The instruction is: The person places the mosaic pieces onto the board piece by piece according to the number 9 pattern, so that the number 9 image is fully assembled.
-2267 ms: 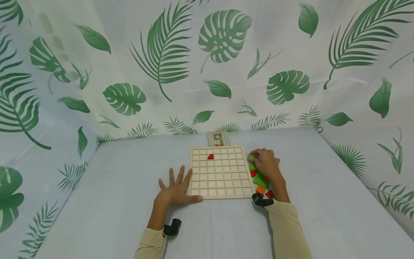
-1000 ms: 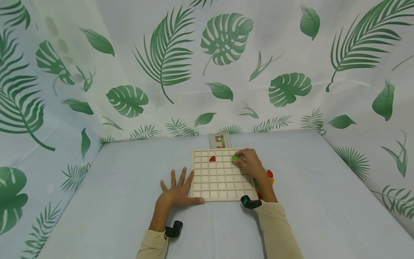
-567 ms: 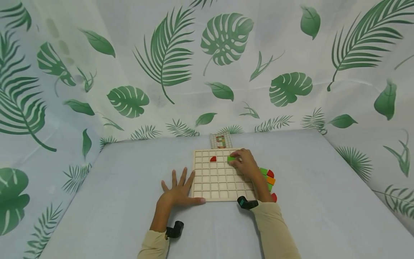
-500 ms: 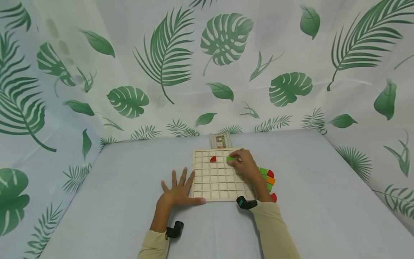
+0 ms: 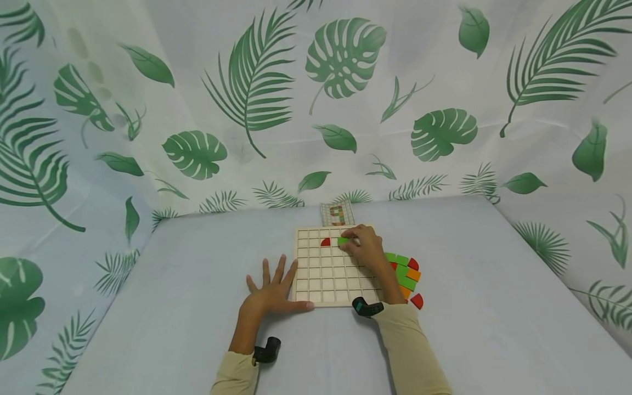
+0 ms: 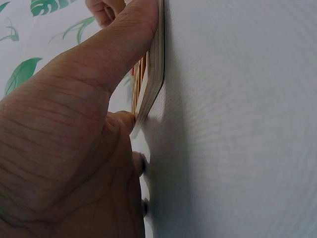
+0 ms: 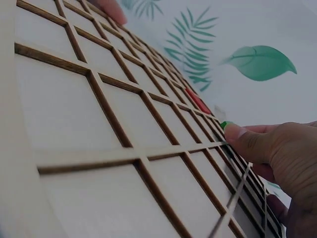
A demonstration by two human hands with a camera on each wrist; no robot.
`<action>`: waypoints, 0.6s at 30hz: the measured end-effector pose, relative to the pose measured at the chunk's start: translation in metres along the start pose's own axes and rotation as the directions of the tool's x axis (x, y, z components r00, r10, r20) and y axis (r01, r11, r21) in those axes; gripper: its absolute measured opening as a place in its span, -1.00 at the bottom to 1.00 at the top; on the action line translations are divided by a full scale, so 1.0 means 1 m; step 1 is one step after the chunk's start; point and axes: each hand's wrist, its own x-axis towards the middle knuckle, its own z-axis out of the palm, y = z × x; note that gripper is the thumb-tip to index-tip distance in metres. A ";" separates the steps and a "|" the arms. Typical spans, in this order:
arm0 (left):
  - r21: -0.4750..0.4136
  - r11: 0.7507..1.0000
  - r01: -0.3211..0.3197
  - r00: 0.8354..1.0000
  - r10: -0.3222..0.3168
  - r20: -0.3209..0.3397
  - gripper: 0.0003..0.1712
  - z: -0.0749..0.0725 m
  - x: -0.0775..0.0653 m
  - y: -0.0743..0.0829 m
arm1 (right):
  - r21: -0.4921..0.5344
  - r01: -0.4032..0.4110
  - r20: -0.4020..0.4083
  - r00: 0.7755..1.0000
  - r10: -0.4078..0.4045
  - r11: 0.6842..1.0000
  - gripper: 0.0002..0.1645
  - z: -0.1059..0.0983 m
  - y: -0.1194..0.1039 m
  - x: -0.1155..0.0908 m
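Observation:
A wooden grid board (image 5: 334,299) lies on the table, its raised strips marking out square cells. In its second row from the back sits a red quarter-circle piece (image 5: 326,242). My right hand (image 5: 366,247) pinches a green piece (image 5: 342,241) between thumb and fingers, low over the same row, a little right of the red one. In the right wrist view only a green corner (image 7: 225,124) shows at the thumb tip. My left hand (image 5: 269,293) is spread flat at the board's front left corner, thumb along the front edge and a fingertip at the left side.
Several green, orange and red pieces (image 5: 402,274) lie right of the board, partly under my right forearm. One red quarter-circle (image 5: 417,301) lies apart, nearer me. A small pattern card (image 5: 338,213) lies behind the board. Leaf-printed cloth (image 5: 276,109) hangs behind.
My right hand has picked up the green piece from the pile at the right, carried it over the board and slid it leftward toward the red piece. My left hand has stayed in place.

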 end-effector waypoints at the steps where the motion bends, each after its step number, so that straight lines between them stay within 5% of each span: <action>1: 0.001 1.000 0.005 1.000 -0.005 0.011 0.33 0.000 0.001 -0.001 | -0.010 -0.006 0.001 1.000 0.006 1.000 -0.67 0.001 -0.001 0.001; 18: 0.029 1.000 -0.001 1.000 0.001 -0.010 0.29 0.002 0.001 0.000 | -0.121 -0.090 -0.038 0.996 0.086 0.989 -0.71 0.012 -0.013 0.004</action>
